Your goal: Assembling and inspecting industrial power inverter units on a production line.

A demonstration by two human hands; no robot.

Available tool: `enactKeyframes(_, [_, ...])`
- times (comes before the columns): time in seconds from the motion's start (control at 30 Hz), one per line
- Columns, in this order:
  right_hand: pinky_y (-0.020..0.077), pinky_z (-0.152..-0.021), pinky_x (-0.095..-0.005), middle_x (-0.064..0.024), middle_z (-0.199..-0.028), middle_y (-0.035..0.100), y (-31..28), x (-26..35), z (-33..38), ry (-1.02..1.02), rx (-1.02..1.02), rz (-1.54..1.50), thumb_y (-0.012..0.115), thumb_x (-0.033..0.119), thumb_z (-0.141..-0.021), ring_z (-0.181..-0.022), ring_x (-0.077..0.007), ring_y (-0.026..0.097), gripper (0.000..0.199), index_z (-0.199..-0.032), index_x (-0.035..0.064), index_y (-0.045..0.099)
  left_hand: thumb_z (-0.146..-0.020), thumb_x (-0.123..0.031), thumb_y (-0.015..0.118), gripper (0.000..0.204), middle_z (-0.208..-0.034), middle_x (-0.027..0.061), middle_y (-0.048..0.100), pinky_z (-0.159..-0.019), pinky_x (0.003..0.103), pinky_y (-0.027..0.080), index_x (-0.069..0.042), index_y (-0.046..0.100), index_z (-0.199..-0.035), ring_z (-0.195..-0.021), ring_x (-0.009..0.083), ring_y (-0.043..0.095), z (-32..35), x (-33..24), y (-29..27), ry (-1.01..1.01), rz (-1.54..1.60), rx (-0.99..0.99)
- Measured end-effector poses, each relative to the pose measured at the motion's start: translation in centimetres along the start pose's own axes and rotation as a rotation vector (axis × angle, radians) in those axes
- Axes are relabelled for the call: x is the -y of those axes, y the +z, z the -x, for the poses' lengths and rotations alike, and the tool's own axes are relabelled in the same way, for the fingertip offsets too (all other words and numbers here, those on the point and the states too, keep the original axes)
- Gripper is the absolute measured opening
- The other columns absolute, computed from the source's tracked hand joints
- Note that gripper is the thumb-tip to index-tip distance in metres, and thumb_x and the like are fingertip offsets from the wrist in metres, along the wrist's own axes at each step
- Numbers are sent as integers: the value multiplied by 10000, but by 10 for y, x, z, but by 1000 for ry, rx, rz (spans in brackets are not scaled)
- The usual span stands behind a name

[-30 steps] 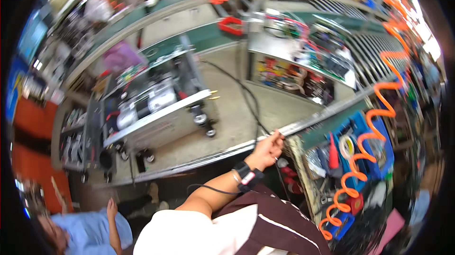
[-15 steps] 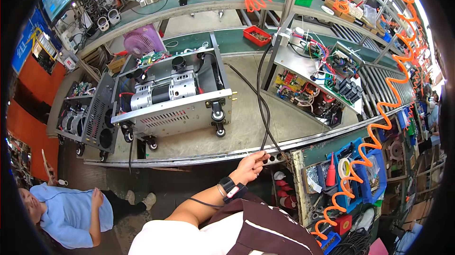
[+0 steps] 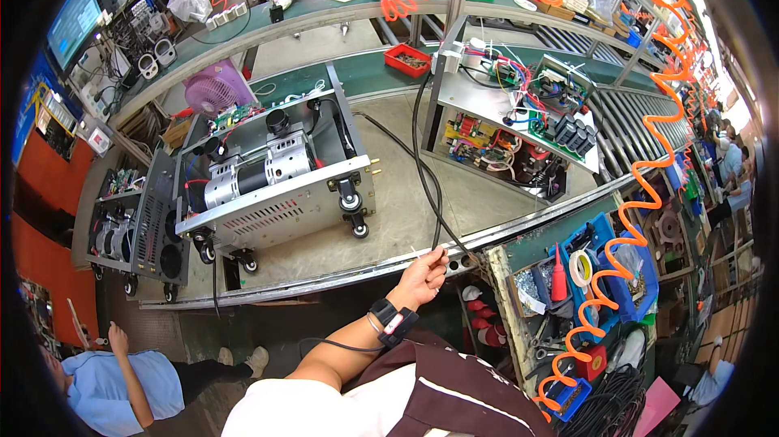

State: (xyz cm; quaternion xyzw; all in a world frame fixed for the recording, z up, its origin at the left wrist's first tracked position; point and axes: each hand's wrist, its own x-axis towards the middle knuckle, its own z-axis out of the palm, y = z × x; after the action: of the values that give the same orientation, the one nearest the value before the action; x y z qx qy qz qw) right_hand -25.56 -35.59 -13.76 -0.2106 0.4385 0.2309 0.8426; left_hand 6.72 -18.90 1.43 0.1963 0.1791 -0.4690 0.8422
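My left hand (image 3: pixel 420 280) is closed at the front edge of the workbench, a black strap around its wrist with a thin cord. The upper end of a black cable (image 3: pixel 425 181) rests by a tilted open chassis; its lower end runs to my pinched fingertips. Beside the fingers shows a thin white piece too small to name. My right hand is not in view. Left of the cable stands an open grey metal case (image 3: pixel 280 222) on casters, with a silver two-headed motor unit (image 3: pixel 260 169) inside. On its right, the open chassis (image 3: pixel 479 100) carries circuit boards, wires and black capacitors.
A second cased unit (image 3: pixel 138 230) stands at the left. Blue bins (image 3: pixel 629 307), a red bottle (image 3: pixel 558 279) and tape sit on a side table at right, crossed by an orange coiled hose (image 3: pixel 649 204). A red parts tray (image 3: pixel 407 61) lies behind. A person in blue (image 3: pixel 122 388) is lower left.
The view has shifted, so the bench and units sit further left. My left hand has turned slightly, its fingers curled upward at the bench edge. The person at lower left has raised a hand.
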Motion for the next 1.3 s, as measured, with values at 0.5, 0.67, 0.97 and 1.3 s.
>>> enactKeyframes(0.5, [512, -642, -276, -96, -867, 624, -1, -37, 1, -74, 54, -56, 533, 237, -828, -716, -182, 617, 328, -1112, 76, 501, -872, -193, 558, 160, -728, 31, 570, -331, 198, 218, -34, 544, -865, -395, 53, 293, 1, 14, 3, -41, -64, -20])
enactKeyframes(0.67, [512, -656, -272, -95, -886, 625, -18, -90, 42, -329, -36, -307, 530, 235, -832, -734, -178, 619, 338, -1130, 79, 495, -893, -194, 525, 176, -508, -59, 339, -300, 191, 194, -102, 495, -747, -356, 43, 252, -19, 25, 9, -355, -76, 66])
enactKeyframes(0.97, [470, -744, -259, -88, -989, 581, 109, -113, 120, -813, -477, -1003, 587, 157, -776, -845, -166, 585, 484, -1226, 62, 435, -918, -184, 462, 170, -792, 33, 611, -311, 190, 160, -60, 568, -967, -374, 41, 219, -58, 49, 24, -584, -259, -45])
enactKeyframes(1.3, [471, -687, -253, -77, -955, 576, 163, -114, 138, -886, -605, -960, 629, 138, -746, -793, -150, 579, 499, -1202, 48, 448, -901, -198, 495, 140, -648, -17, 486, -328, 185, 218, -65, 510, -943, -383, 54, 272, -174, 114, 57, -410, -1114, 485])
